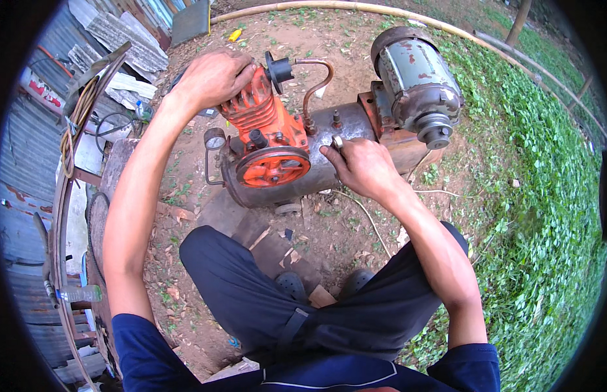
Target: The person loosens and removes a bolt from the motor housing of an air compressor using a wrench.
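Note:
An air compressor stands on the ground before my knees, its dark metal tank (277, 186) lying sideways. My left hand (212, 80) is laid over the top of the orange finned pump head (254, 104), fingers curled round its far side. Below the head is an orange pulley wheel (272, 168) with a dark rim. My right hand (368, 166) is closed just above the tank's middle. A shiny metal tool with a rounded end (337, 142) shows at its thumb and forefinger; the rest is hidden in the fist. A black round fitting (278, 70) joins a copper pipe (331, 75) running down to the tank.
A grey electric motor (417, 72) with a stepped pulley sits on the tank's right end. A pressure gauge (214, 138) stands at the left. A thin cable (368, 219) lies on the dirt. Corrugated sheets (35, 157) and a plastic bottle (81, 293) are at left, grass (538, 215) at right.

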A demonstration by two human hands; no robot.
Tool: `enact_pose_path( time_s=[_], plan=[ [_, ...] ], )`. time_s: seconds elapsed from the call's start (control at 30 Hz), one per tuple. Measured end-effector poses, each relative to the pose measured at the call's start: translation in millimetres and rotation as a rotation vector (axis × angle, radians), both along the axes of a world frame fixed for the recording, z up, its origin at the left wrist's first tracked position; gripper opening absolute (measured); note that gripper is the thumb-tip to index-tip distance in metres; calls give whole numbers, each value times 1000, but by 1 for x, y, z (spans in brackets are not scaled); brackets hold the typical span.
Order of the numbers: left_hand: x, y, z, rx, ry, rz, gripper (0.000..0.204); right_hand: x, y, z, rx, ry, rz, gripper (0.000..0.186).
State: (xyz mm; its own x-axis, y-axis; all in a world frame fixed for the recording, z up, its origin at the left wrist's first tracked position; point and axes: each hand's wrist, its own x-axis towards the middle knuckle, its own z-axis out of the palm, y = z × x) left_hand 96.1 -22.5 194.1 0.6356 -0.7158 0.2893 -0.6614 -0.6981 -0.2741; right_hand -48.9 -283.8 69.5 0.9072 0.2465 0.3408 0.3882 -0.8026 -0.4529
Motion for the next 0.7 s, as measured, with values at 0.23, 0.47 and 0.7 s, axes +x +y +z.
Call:
enact_pose_path(
  time_s=[0.23, 0.47, 0.7],
  plan=[
    [15, 2, 1, -45, 203, -27, 26, 5, -3, -4, -32, 19, -1, 53],
    [22, 12, -8, -64, -131, -237, 21, 11, -4, -8, -46, -4, 16, 48],
    [22, 13, -13, -107, -192, -218, 18, 10, -4, -4, -107, 51, 38, 46]
  ],
)
